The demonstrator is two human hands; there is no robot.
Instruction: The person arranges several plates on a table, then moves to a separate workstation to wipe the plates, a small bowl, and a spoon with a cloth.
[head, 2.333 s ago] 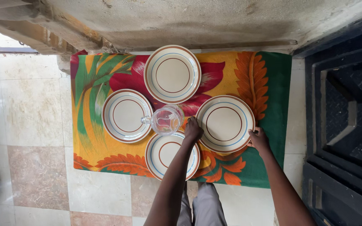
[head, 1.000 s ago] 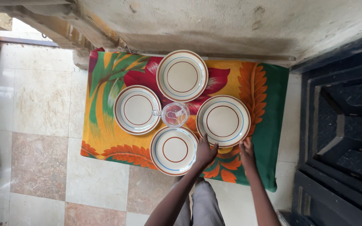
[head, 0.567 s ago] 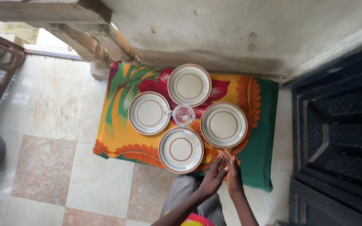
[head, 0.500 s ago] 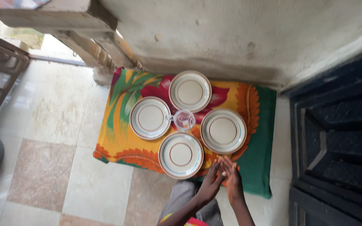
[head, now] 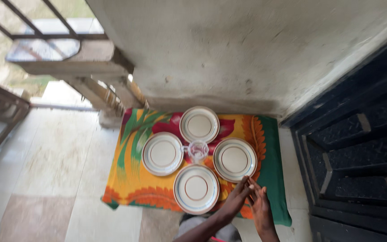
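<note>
Several cream plates with brown and blue rings lie on a bright leaf-patterned cloth (head: 126,179): a far plate (head: 199,124), a left plate (head: 163,153), a right plate (head: 234,159) and a near plate (head: 196,188). A clear glass jug (head: 197,151) stands between them. My left hand (head: 239,196) and my right hand (head: 261,206) hover close together over the cloth's near right corner, just in front of the right plate. Both hands hold nothing, fingers extended.
A rough grey wall (head: 229,54) rises behind the cloth. A dark panelled door (head: 359,152) stands at the right. Concrete steps (head: 95,85) and metal railings (head: 1,112) are at the upper left. Tiled floor (head: 45,170) spreads to the left.
Both hands let go of the right plate's rim and drew back toward me, coming together. The view pulled away and tilted up, so the cloth and plates look smaller.
</note>
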